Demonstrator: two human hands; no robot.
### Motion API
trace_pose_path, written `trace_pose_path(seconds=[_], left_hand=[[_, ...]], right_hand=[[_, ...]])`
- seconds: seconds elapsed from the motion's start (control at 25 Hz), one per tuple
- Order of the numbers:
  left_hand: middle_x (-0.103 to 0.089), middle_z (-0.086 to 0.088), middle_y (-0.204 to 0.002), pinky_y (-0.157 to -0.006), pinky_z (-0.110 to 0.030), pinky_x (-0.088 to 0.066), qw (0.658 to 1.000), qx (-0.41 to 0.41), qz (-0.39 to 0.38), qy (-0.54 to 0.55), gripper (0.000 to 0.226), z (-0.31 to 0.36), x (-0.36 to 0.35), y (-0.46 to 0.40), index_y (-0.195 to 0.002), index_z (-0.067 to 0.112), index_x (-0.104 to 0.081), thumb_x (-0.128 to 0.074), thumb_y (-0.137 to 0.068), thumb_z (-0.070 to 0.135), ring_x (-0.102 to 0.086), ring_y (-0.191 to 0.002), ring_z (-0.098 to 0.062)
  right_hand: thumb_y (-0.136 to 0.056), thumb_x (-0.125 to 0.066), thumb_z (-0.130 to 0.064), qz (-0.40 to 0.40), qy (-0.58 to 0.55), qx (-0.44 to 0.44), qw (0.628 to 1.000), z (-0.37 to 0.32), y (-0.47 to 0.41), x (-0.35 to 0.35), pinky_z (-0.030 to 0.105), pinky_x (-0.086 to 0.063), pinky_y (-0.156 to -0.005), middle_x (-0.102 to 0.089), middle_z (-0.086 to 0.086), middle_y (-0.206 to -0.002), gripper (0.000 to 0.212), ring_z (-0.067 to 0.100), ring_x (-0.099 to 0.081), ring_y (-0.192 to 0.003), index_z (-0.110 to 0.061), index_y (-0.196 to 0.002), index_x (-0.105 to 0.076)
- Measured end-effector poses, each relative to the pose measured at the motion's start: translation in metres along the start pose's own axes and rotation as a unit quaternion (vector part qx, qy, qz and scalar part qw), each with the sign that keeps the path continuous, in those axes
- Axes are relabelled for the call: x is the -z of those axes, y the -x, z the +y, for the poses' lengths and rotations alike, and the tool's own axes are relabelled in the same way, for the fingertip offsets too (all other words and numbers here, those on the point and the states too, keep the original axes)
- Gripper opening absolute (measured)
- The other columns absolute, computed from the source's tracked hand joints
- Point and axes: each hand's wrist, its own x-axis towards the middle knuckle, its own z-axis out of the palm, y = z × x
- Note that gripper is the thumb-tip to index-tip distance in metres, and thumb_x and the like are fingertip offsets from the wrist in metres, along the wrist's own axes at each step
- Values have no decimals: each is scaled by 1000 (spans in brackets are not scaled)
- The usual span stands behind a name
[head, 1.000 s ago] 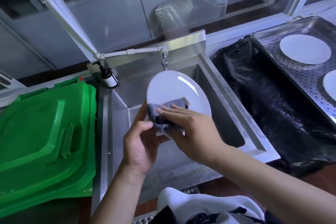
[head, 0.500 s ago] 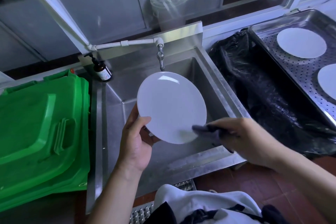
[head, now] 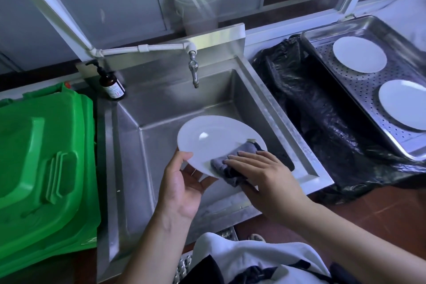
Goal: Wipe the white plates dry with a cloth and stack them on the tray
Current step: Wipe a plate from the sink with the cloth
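Currently, item: white plate [head: 214,140] held over the sink [head: 285,127], left hand [head: 184,182] pinching its near rim, right hand [head: 265,173] flat-fingered pressing grey cloth [head: 232,161] on its face; advice: sweep rim to rim, support underneath, then tray [head: 322,53] right of sink.

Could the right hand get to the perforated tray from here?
Probably yes: between the right hand and the tray lies only a low black bag, though the hand is pressing the cloth.
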Motion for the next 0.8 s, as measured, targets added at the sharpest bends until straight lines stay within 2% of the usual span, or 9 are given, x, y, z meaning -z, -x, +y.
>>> trace_pose_path(seconds=[0.08, 0.16, 0.32, 0.44, 0.56, 0.64, 0.68, 0.72, 0.8], left_hand=[[-77, -22, -99, -60, -42, -62, 999, 37, 17, 26, 29, 1, 0, -4, -112, 7, -72, -55, -90, 12, -77, -78, -32], [-77, -24, -96, -57, -44, -62, 996, 56, 32, 55, 24, 6, 2, -8, -106, 8, -72, -52, -93, 10, -77, -76, -35], [-77, -25, -95, -56, -48, -62, 993, 76, 47, 81, 21, 20, 11, -15, -106, 9, -69, -53, -93, 8, -77, -77, -37], [-75, -27, -110, -60, -52, -63, 991, 97, 41, 89, 18, 26, 17, -22, -101, 8, -71, -55, -93, 8, -75, -96, -40], [-71, -26, -122, -68, -58, -63, 987, 124, 20, 100, 9, 31, 21, -34, -98, 12, -71, -69, -92, 17, -71, -113, -38], [-71, -19, -121, -74, -55, -63, 991, 129, 1, 31, 27, 31, 29, -48, -110, 20, -72, -78, -88, 34, -71, -110, -30], [-68, -14, -124, -83, -53, -61, 992, 120, -6, -36, 38, 30, 35, -56, -120, 25, -70, -78, -87, 43, -68, -112, -26], [-64, -9, -131, -93, -51, -55, 988, 104, -8, -110, 50, 29, 43, -62, -131, 30, -66, -78, -86, 48, -64, -118, -21], [-56, 0, -146, -105, -46, -41, 973, 73, -18, -220, 75, 31, 61, -70, -146, 37, -51, -81, -78, 50, -53, -131, -15]], right_hand=[[-79, -69, -3, 41, 38, 26, 998, 0, -5, -5, 43, -58, -79, -77, -1, -111, 31, 22, -72, -105, -11, -109, -77], [-85, -69, 0, 20, 40, 47, 998, -3, -15, -3, 39, -57, -73, -77, -3, -103, 23, 23, -73, -97, -12, -104, -75], [-95, -53, -9, -12, 54, 55, 997, -16, -37, 1, 33, -52, -63, -71, -15, -87, 23, 17, -64, -78, -22, -96, -72], [-99, -50, -13, -52, 88, 18, 995, -27, -47, -4, 35, -51, -63, -72, -17, -94, 29, 18, -65, -85, -28, -110, -73], [-95, -52, -16, -74, 80, -36, 993, -24, -59, -10, 35, -52, -67, -74, -12, -95, 31, 23, -66, -84, -29, -115, -72], [-91, -63, -18, -51, 34, -125, 990, -17, -70, -14, 28, -45, -65, -69, -13, -80, 29, 13, -58, -69, -31, -114, -74], [-88, -70, -16, -27, -10, -183, 983, -11, -74, -14, 27, -40, -62, -60, -12, -72, 23, 9, -50, -61, -27, -107, -76], [-84, -74, -12, -2, -77, -245, 967, -4, -77, -14, 27, -38, -59, -54, -10, -66, 16, 8, -45, -55, -20, -97, -77], [-80, -76, 1, 47, -251, -343, 904, 5, -73, -8, 29, -43, -48, -57, -2, -60, 17, 12, -50, -47, -7, -95, -78]])
